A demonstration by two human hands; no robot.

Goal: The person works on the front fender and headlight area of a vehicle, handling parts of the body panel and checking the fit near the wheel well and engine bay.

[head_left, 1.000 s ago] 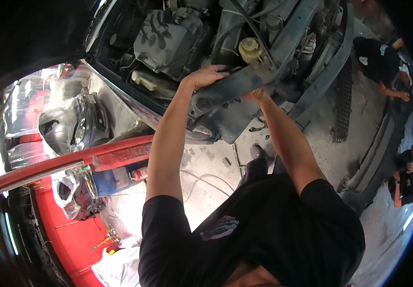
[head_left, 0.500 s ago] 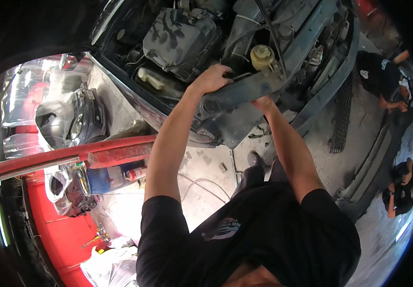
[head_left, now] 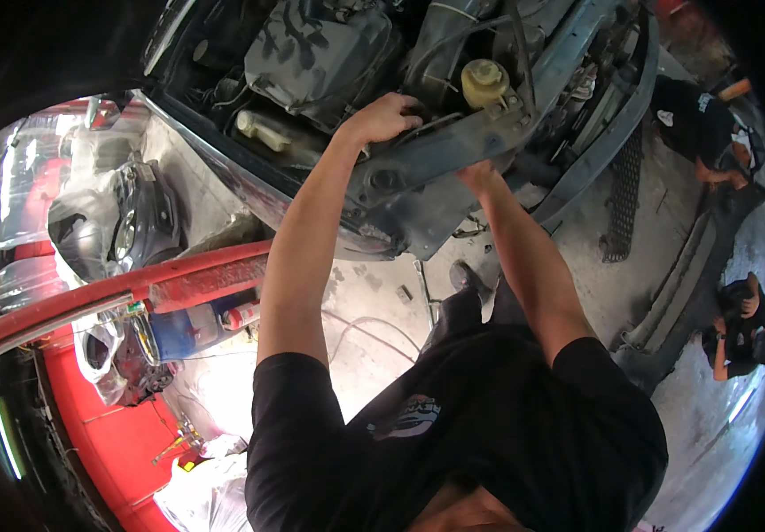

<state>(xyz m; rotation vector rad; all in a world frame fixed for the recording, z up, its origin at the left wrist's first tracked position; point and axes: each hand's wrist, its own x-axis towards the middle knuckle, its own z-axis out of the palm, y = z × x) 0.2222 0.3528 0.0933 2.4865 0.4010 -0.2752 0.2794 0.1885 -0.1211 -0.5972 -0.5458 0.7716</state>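
Both my arms reach into the front of a car with its engine bay exposed. My left hand (head_left: pixel 381 121) is over the inner side of the dark front crossmember (head_left: pixel 440 160), its fingers curled down; whatever they grip is hidden. On the outer side, below the same crossmember, my right hand (head_left: pixel 478 177) is tucked in, and its fingers cannot be seen. Close by my hands is a yellowish reservoir with a cap (head_left: pixel 485 82). A dusty grey engine-bay box (head_left: pixel 316 66) lies beyond my left hand, with a pale plastic bottle (head_left: pixel 261 131) left of it.
A red post (head_left: pixel 196 275) crosses on the left, near plastic-wrapped car parts (head_left: pixel 117 213). A hose (head_left: pixel 369 326) and a metal bar (head_left: pixel 424 285) lie on the floor. To the right are a mesh grille (head_left: pixel 622 204), a long bumper piece (head_left: pixel 679 275) and two other people (head_left: pixel 697 120).
The whole view has shifted, so the car sits slightly higher and further left. My left hand has moved slightly inward from the crossmember; my right stays below it.
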